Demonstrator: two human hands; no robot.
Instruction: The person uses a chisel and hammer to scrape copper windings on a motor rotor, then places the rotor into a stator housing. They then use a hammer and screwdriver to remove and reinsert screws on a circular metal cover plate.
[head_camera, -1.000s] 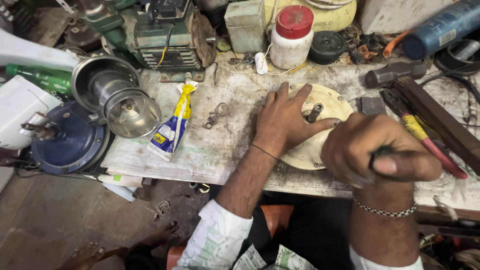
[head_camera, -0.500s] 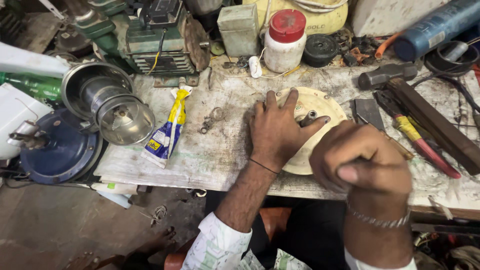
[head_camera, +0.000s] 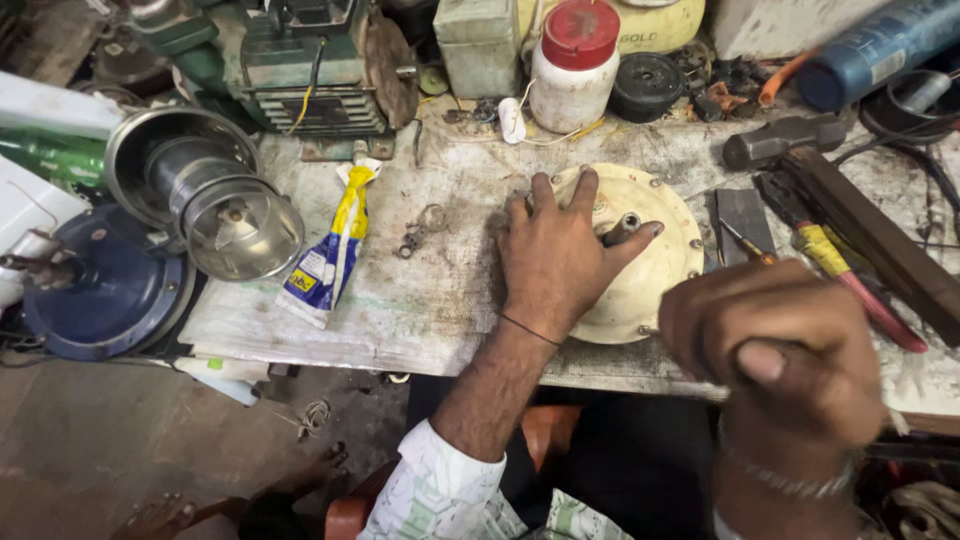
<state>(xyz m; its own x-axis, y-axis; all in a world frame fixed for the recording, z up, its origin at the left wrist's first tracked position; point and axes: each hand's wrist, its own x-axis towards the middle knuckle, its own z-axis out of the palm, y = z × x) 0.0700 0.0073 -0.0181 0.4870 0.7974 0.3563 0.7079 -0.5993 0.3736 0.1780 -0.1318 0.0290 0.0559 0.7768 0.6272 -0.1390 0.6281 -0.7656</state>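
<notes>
My left hand (head_camera: 555, 255) lies flat with spread fingers on a round cream metal cover (head_camera: 660, 275) on the workbench. The cover's short central shaft (head_camera: 622, 228) pokes up between the index finger and thumb. My right hand (head_camera: 785, 355) is a closed fist, raised close to the camera over the bench's front edge, to the right of the cover. It is blurred, and what it grips is almost hidden inside the fingers.
A yellow-and-blue glue tube (head_camera: 330, 250) and small metal bits (head_camera: 420, 232) lie left of the cover. A steel housing (head_camera: 200, 195), a blue disc (head_camera: 105, 295) and a green motor (head_camera: 310, 60) stand at the left and back. A red-lidded jar (head_camera: 572, 60), hammer (head_camera: 785, 140) and screwdriver (head_camera: 840, 270) lie nearby.
My right fist has come up and nearer the camera; a dark handle showed in it one second ago. My left hand stays pressed on the cover. The view has shifted slightly.
</notes>
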